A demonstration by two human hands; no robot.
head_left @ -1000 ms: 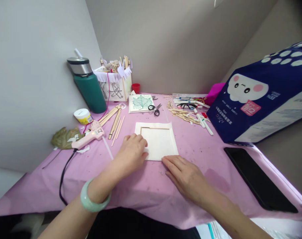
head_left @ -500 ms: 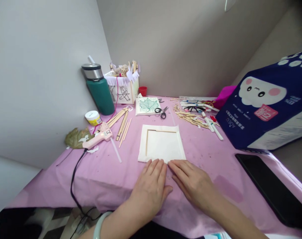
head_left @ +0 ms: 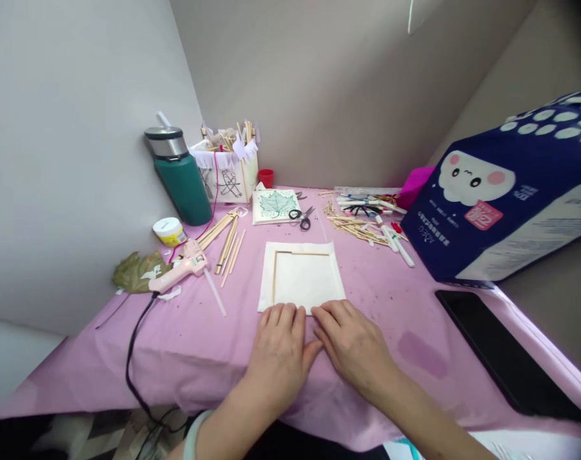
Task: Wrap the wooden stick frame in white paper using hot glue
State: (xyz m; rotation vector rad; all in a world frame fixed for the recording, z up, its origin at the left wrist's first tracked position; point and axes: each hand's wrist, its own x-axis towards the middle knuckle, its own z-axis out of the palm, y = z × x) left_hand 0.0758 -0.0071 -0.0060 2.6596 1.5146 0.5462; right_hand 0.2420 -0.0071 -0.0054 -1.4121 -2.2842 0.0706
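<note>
A white cloth-like sheet (head_left: 308,284), roughly square, lies in front of me, with thin sticks along its left and top edges. My left hand (head_left: 281,342) rests palm down, its fingertips pressing over the sheet's near edge and its thumb stretched off to the side. Close beside it, my right hand (head_left: 355,342) lays its fingers on the right part of that same edge. Both hands look open, with fingers extended and slightly bent. Whatever lies under the fingertips is hidden.
Left are a pink glue gun (head_left: 182,267), wooden sticks (head_left: 230,252), a dried leaf (head_left: 137,271) and a green bottle (head_left: 182,185). Behind the sheet are scissors (head_left: 303,218) and a leaf picture (head_left: 277,206). Markers (head_left: 396,241), a blue bag (head_left: 486,204) and a phone (head_left: 505,354) stand right.
My fingertips have moved a little farther onto the sheet's near edge and bent more over it. The left thumb has come nearer the right hand. The view has shifted slightly.
</note>
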